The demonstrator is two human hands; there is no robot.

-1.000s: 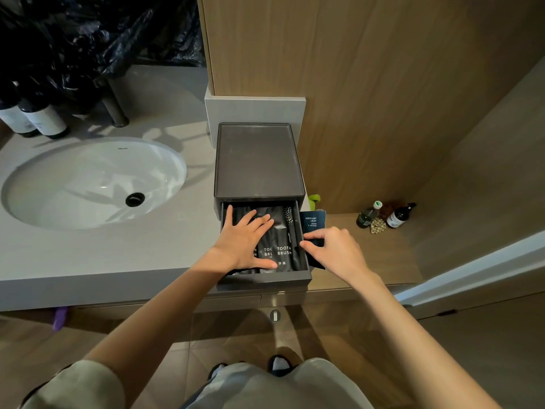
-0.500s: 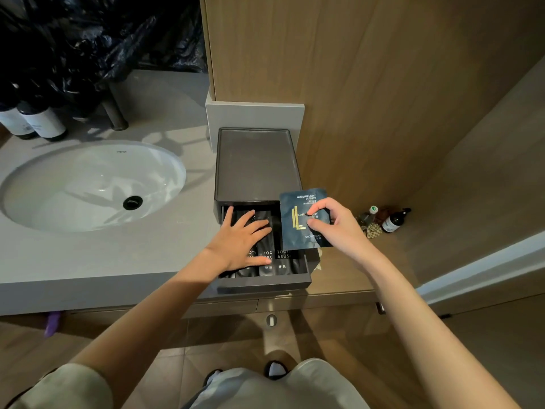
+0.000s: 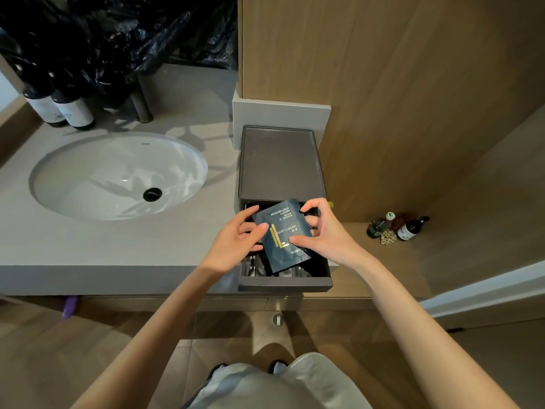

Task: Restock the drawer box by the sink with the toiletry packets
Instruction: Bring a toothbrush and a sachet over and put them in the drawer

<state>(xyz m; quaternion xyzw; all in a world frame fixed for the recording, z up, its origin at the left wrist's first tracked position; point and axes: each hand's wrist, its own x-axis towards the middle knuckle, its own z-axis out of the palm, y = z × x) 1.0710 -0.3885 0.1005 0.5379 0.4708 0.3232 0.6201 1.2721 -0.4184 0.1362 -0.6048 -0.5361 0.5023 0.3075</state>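
A dark grey drawer box [image 3: 280, 163] stands on the counter right of the sink, its drawer [image 3: 284, 284] pulled out toward me. Black toothbrush packets [image 3: 254, 265] lie in the drawer, mostly hidden. Above the drawer I hold a dark blue toiletry packet [image 3: 283, 235] with gold lettering, tilted. My right hand [image 3: 324, 231] pinches its right edge and top corner. My left hand [image 3: 236, 242] touches its left edge with the thumb on the front.
A white oval sink [image 3: 118, 175] is set in the grey counter [image 3: 88, 249]. Dark bottles [image 3: 63, 109] and a black plastic bag [image 3: 118, 33] stand at the back left. Small bottles [image 3: 396, 227] sit on the wooden ledge to the right. A wood panel rises behind the box.
My right hand brought the blue packet from beside the drawer to above it. My left hand lifted off the packets in the drawer and came up to the blue packet's left edge.
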